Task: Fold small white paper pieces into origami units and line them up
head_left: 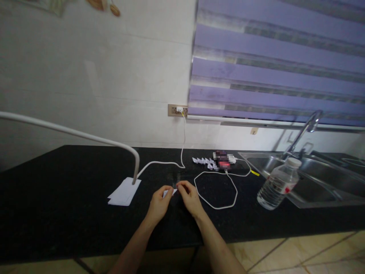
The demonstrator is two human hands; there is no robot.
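A small folded piece of white paper (pixel 170 192) is held between my two hands, above the black countertop (pixel 85 224). My left hand (pixel 160 201) pinches its left side between thumb and fingers. On the right, my right hand (pixel 189 196) has thumb and fingertips closed at the paper's pointed end. Much of the paper is hidden by the fingers. To the left lies a stack of white paper sheets (pixel 125 192). Several small folded white paper pieces (pixel 203 161) sit in a row further back, to the right of my hands.
A white cable (pixel 159 163) crosses the counter from the wall socket (pixel 172 110); another loops right of my hands. Blurred-out devices (pixel 224 160) lie by the folded pieces. A large water bottle (pixel 278 186) stands before the steel sink (pixel 313 201) and faucet (pixel 303 129).
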